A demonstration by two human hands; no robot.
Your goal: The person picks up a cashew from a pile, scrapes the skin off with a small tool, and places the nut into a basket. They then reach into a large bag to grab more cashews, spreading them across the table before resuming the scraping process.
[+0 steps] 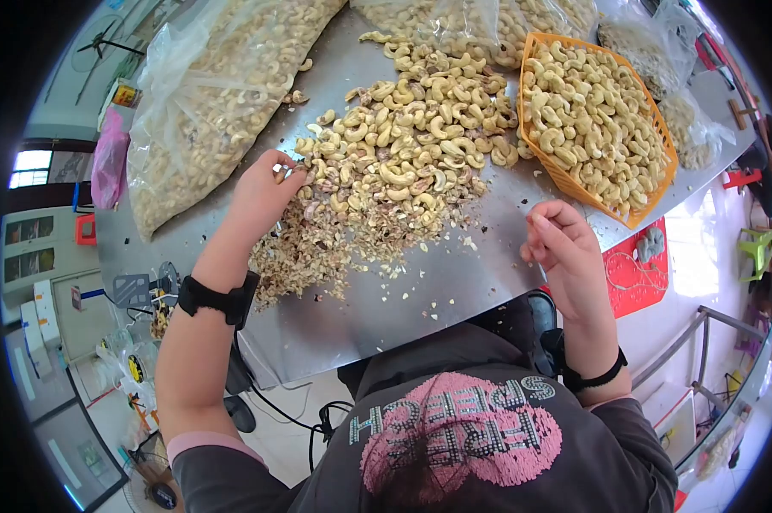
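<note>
A loose pile of cashew nuts (pixel 403 128) covers the middle of the metal table, with broken cashew bits and skins (pixel 317 256) heaped along its near side. My left hand (pixel 264 190) is at the pile's left edge, thumb and fingers pinched around what looks like a cashew. To the right of the pile, my right hand (pixel 565 244) hovers near the table edge with its fingers curled and the thumb drawn in against them. Anything inside that curl is too small or hidden to make out. An orange basket (pixel 559 181) full of whole pale cashews stands beyond the right hand.
A large clear bag of cashews (pixel 199 128) lies at the left, another bag (pixel 480 21) at the back. More bags (pixel 689 128) sit behind the basket. The metal table (pixel 334 342) ends close to my body. A red stool (pixel 638 278) stands below the right edge.
</note>
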